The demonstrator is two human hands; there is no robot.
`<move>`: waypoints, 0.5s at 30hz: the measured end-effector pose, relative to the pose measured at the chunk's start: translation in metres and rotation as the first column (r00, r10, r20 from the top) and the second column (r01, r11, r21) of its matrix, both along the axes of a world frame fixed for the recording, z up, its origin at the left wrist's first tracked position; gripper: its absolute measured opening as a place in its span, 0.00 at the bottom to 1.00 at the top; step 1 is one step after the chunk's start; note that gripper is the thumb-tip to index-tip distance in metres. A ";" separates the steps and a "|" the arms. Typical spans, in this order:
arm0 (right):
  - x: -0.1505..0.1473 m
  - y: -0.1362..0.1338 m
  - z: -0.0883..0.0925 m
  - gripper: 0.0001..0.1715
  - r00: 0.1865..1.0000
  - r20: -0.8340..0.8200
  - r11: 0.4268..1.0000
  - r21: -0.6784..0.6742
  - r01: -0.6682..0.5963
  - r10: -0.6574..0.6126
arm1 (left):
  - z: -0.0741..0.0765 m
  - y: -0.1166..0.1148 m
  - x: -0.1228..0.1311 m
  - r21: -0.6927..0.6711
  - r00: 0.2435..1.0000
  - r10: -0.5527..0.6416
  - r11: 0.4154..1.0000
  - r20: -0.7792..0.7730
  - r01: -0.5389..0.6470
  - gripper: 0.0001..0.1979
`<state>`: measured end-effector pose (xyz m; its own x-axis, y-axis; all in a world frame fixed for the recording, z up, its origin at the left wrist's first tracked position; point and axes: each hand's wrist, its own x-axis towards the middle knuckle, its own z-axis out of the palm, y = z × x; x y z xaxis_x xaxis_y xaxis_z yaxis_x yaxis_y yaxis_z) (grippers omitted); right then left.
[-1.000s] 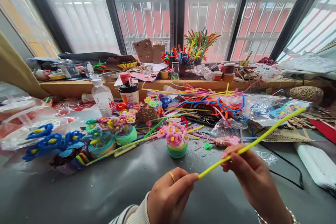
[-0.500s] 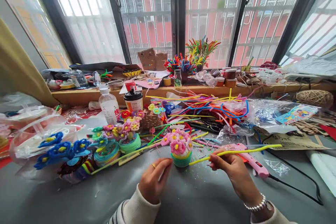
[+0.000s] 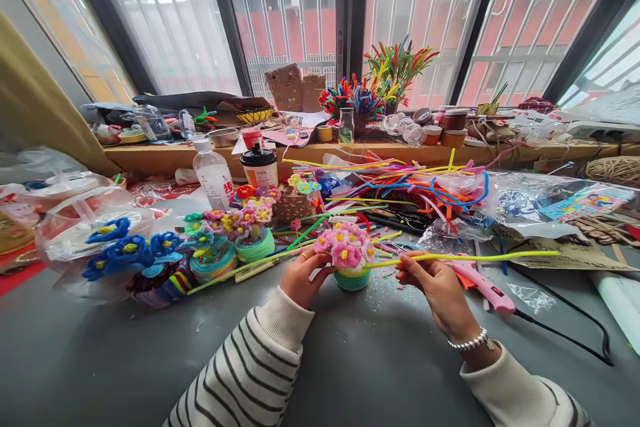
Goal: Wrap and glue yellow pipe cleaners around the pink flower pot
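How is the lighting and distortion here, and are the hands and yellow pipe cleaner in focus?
Head view: strong daylight from the windows behind, left panes washed out; frames lean and bow toward the edges, wide-angle distortion; left hand, right hand, yellow pipe cleaner and pink flower pot are sharp; only faint shadows on the grey table.

Two hands point(image 3: 303, 273) point(image 3: 435, 287), one glue gun point(image 3: 483, 287)

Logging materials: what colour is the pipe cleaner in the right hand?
Bright yellow pipe cleaner; the head view shows it.
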<state>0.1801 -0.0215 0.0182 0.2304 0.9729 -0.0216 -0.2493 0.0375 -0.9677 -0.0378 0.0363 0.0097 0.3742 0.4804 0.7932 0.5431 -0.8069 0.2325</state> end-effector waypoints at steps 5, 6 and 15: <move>0.000 0.002 -0.001 0.15 1.000 0.012 1.000 -0.011 0.004 -0.004 | -0.003 -0.008 0.008 -0.128 0.996 -0.046 0.990 0.082 0.056 0.09; 0.000 0.002 -0.001 0.15 1.000 0.013 1.000 -0.013 0.005 -0.005 | -0.003 -0.009 0.009 -0.143 0.995 -0.048 0.988 0.086 0.060 0.08; 0.000 0.004 0.000 0.16 0.999 0.053 1.000 -0.011 0.005 -0.004 | 0.000 -0.008 0.014 -0.074 0.999 -0.055 0.996 0.001 0.055 0.08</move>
